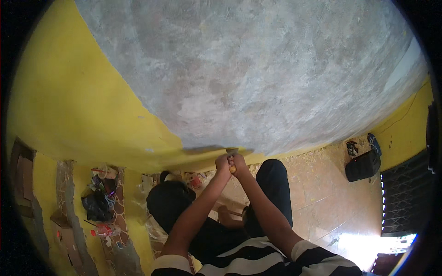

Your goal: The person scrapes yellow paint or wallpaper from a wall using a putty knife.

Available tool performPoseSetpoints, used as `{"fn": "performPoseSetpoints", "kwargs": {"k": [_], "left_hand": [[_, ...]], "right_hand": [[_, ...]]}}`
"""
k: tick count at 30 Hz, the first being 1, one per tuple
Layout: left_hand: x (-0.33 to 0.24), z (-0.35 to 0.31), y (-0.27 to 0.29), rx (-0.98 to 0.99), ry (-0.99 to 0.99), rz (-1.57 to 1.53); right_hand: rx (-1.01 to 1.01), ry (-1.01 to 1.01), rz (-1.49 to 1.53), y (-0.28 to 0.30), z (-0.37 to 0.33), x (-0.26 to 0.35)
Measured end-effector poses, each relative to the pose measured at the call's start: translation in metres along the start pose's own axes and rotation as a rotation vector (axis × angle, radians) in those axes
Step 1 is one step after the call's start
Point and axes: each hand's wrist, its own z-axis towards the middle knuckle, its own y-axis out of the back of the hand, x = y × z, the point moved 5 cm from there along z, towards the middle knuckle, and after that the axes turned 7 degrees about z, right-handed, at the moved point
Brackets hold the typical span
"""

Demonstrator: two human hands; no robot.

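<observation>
Both hands are closed together on a scraper, whose metal blade (231,150) meets the low part of the wall. The butt of its yellowish handle pokes out between my palms. My left hand (222,164) wraps it from the left and my right hand (239,164) from the right, with fingers overlapping. Yellow paint (83,87) covers the wall's left side and a low strip. Above the blade spreads a large bare grey patch (258,69) with a ragged edge. My knees are bent on either side of my forearms.
Paint flakes litter the tiled floor (317,202) along the wall. A black bag (363,166) stands at the right, near a folding metal gate (410,198). On the left ledges lie a black plastic bag (97,205), a red-capped bottle (102,230) and a cardboard box (68,239).
</observation>
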Motion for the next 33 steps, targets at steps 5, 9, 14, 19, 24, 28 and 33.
{"fn": "performPoseSetpoints", "kwargs": {"k": [5, 9, 14, 19, 24, 28, 33], "left_hand": [[-0.037, -0.037, -0.005, -0.107, -0.082, 0.158], [-0.033, -0.026, -0.004, -0.045, -0.033, -0.002], [-0.034, -0.024, -0.012, 0.020, -0.040, 0.051], [-0.037, -0.037, -0.007, -0.152, -0.019, 0.046], [-0.038, -0.043, -0.009, -0.098, -0.090, 0.165], [-0.035, -0.045, -0.016, -0.167, -0.080, 0.157], [-0.022, -0.017, -0.001, -0.090, -0.015, 0.049]], "right_hand": [[0.033, -0.024, 0.112, -0.032, -0.036, 0.001], [0.085, -0.053, 0.118, -0.039, -0.032, 0.001], [0.157, 0.274, -0.306, -0.013, -0.009, 0.008], [0.007, -0.033, 0.085, -0.028, -0.032, 0.001], [0.048, 0.025, 0.008, -0.037, -0.047, 0.011], [0.077, -0.049, 0.103, -0.034, -0.040, 0.012], [-0.029, -0.012, 0.006, -0.026, -0.024, 0.004]]}}
